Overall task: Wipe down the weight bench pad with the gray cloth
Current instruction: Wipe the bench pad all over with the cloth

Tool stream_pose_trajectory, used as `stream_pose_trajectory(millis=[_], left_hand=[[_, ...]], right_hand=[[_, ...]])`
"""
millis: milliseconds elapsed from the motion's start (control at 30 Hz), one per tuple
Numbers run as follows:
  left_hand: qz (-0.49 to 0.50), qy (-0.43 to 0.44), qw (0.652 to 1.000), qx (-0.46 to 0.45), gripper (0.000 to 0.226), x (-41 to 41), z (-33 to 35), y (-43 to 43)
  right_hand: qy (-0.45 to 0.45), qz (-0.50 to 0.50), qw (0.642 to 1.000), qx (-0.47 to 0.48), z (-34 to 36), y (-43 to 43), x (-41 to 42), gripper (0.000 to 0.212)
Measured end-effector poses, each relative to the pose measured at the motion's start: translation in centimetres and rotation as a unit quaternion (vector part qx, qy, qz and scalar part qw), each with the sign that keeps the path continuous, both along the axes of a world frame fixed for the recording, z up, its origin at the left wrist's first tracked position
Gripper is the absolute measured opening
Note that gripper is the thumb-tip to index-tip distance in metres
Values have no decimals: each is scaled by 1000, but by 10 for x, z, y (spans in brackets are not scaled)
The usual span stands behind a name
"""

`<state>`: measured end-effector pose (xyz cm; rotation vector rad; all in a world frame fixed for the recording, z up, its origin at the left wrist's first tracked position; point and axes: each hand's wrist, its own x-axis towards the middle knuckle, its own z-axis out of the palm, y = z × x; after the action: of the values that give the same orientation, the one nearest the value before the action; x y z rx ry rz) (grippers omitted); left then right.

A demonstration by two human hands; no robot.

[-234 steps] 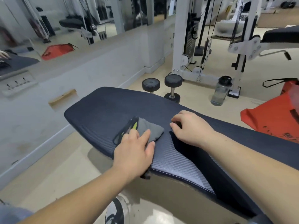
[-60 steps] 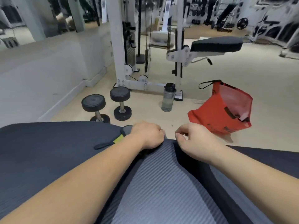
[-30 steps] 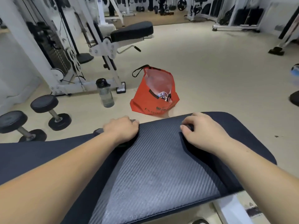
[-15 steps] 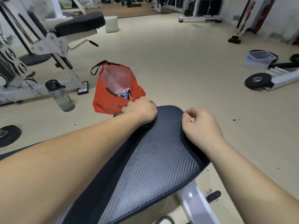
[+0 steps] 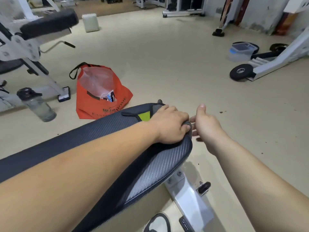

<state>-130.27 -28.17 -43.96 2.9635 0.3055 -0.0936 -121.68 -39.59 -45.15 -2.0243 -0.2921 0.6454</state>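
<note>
The dark, ribbed weight bench pad [image 5: 160, 166] runs from the lower left to its rounded end near the middle. My left hand [image 5: 168, 124] grips the gray cloth [image 5: 156, 108] at that end, fingers curled over the pad's edge; a yellow-green label shows on the cloth beside the wrist, and most of the cloth is hidden under the hand. Just past the pad's end, my right hand [image 5: 207, 126] hovers over the floor, thumb up and fingers relaxed, holding nothing.
An orange bag [image 5: 100, 96] and a water bottle [image 5: 36, 104] stand on the floor beyond the bench. The bench's white frame [image 5: 189, 195] and my shoe [image 5: 157, 223] are below. A weight plate [image 5: 240, 73], a plastic tub [image 5: 241, 51] and gym machines lie further off.
My left hand has slid the cloth along the pad to its far right end. My right hand has come off the pad and now hangs beside it.
</note>
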Motion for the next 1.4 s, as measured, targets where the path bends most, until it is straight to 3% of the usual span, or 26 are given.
stream_pose_trajectory(millis=[100,233,400,533,633,767,933,1133,1200,1233,1300,1333,1400], left_hand=[[-16,-30,999,-25,25,-11,2,-17],[-72,-24,996,-51,24,-31,10,-57],[-174,-41,982,62,29,-94,-2,-93],[-212,-69,971,80,21,-158,-4,-84],[-232,-49,969,71,18,-219,5,-80],[-153,-64,985,43,32,-307,18,-74],[16,-153,987,51,18,-376,15,-76],[156,-154,975,45,48,-394,-3,-97],[172,-149,971,69,50,-395,-11,-97],[173,-150,970,85,48,-394,-15,-95],[174,-177,964,100,34,-390,-22,-90],[172,-197,960,103,24,-387,-26,-86],[162,-216,956,116,12,-384,-30,-79]], right_hand=[[87,6,996,8,-1,-17,-2,67],[40,-9,999,-14,9,-35,-6,60],[100,15,994,-48,7,-45,-53,44],[207,-38,978,13,7,-46,-116,37],[222,-80,971,35,4,-43,-179,56],[197,-91,976,3,9,-34,-246,66],[178,-49,983,-9,14,-20,-288,60],[260,137,955,-45,3,-22,-337,52],[202,232,946,-99,21,-25,-333,60],[124,288,936,-161,32,-26,-327,66],[-64,364,881,-296,52,-27,-316,73],[-121,384,855,-326,58,-24,-311,70],[-147,397,850,-314,65,-16,-306,66]])
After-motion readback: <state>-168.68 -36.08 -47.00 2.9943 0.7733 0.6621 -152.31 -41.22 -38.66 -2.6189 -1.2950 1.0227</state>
